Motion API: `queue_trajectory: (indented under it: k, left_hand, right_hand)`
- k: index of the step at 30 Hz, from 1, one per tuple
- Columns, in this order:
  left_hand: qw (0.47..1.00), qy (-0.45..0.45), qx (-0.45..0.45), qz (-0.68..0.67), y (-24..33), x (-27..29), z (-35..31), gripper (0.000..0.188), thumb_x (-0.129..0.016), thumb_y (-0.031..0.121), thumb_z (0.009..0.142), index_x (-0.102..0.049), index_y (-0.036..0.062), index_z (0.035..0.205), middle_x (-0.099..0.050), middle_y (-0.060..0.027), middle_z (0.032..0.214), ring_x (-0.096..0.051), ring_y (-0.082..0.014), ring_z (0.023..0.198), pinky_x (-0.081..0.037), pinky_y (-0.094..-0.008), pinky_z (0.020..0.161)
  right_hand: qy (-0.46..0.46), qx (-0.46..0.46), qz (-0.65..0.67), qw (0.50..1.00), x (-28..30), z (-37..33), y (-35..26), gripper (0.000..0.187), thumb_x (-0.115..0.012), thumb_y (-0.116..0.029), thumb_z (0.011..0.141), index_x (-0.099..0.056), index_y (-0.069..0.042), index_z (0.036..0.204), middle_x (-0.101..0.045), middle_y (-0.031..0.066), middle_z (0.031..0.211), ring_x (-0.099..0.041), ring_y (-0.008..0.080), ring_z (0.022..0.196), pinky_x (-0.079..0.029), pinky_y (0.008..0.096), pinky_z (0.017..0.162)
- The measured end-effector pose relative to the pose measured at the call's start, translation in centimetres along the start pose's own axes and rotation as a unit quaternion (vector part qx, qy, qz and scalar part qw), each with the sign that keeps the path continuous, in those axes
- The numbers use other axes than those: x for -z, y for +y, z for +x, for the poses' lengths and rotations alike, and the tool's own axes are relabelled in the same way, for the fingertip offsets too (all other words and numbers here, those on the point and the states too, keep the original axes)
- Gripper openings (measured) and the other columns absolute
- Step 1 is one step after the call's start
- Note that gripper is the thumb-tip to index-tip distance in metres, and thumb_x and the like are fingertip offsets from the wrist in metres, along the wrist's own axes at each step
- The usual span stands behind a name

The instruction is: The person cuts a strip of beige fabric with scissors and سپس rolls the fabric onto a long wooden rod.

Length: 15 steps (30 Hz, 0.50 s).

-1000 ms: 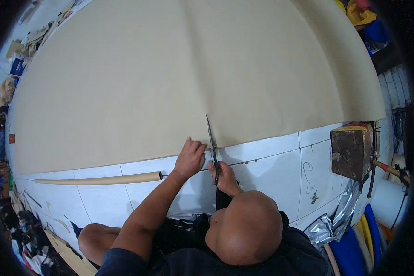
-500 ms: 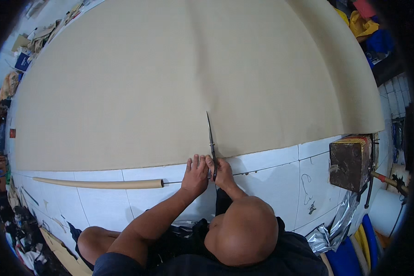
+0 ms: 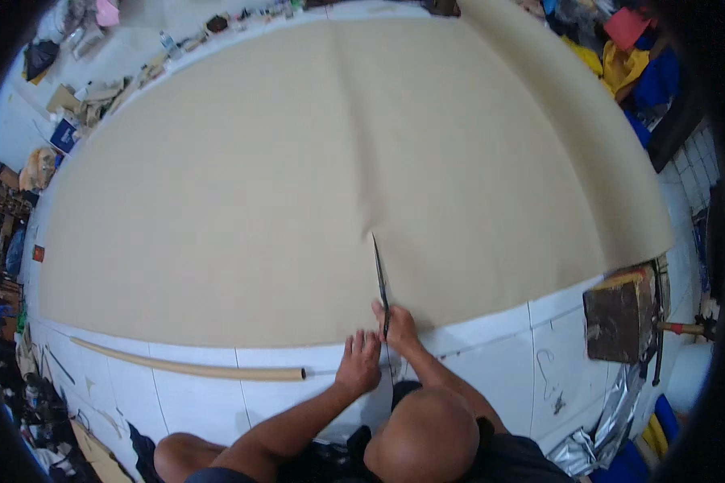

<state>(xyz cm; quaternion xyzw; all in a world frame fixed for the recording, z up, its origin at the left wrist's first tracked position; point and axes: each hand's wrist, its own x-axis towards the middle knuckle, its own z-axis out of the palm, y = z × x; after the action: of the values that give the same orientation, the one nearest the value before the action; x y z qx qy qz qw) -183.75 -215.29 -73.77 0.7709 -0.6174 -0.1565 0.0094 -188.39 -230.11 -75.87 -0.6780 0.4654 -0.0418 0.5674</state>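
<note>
A wide beige sheet (image 3: 217,241) lies over the white tiled floor, with a long crease running away from me. My right hand (image 3: 398,332), at the sheet's near edge, is closed round the handles of long dark scissors (image 3: 380,278). Their blades look closed and point away from me over the sheet, the tip meeting a small pucker at the crease's near end. Beside it, my left hand (image 3: 361,366) rests at the same edge with its fingers stretched out, holding nothing visible. Left of that hand, a thin beige tube (image 3: 217,372) lies along the floor, a thin rod (image 3: 321,373) by its open end.
At the right, the sheet curls up into a large roll (image 3: 572,153). A dark worn block (image 3: 618,326) stands by its near corner, with crumpled silver foil (image 3: 612,410) below. Clutter lines the left wall; yellow and blue material (image 3: 624,68) is piled at the far right.
The view has tilted, showing more of the far floor. My right hand and the scissors have moved forward over the sheet. My two hands are slightly farther apart.
</note>
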Motion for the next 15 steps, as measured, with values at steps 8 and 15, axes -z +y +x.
queue_trajectory:
  k: [8, 15]
  left_hand:
    - [0.999, -0.033, 0.000, -0.004, 0.0, 1.2, -0.2, 0.079, -0.061, 0.024, 0.074, -0.032, -0.0064, 0.141, -0.037, -0.0258, 0.139, -0.032, -0.0438, 0.134, -0.026, -0.0551, 0.112]
    - [1.000, -0.016, 0.002, -0.025, -0.3, 1.9, 0.4, 0.086, -0.065, 0.024, 0.070, -0.028, -0.0071, 0.142, -0.038, -0.0260, 0.138, -0.033, -0.0437, 0.133, -0.027, -0.0533, 0.111]
  right_hand:
    - [-0.022, 0.002, 0.074, 0.997, -0.3, 1.2, -1.3, 0.054, -0.053, -0.055, 0.094, -0.048, -0.009, 0.066, -0.049, 0.0022, 0.051, -0.048, 0.0132, 0.042, -0.040, 0.0308, 0.043]
    - [0.003, -0.014, 0.118, 0.993, 0.3, 5.3, -4.6, 0.053, -0.060, -0.055, 0.089, -0.045, -0.011, 0.064, -0.045, -0.0003, 0.051, -0.046, 0.0111, 0.041, -0.038, 0.0283, 0.040]
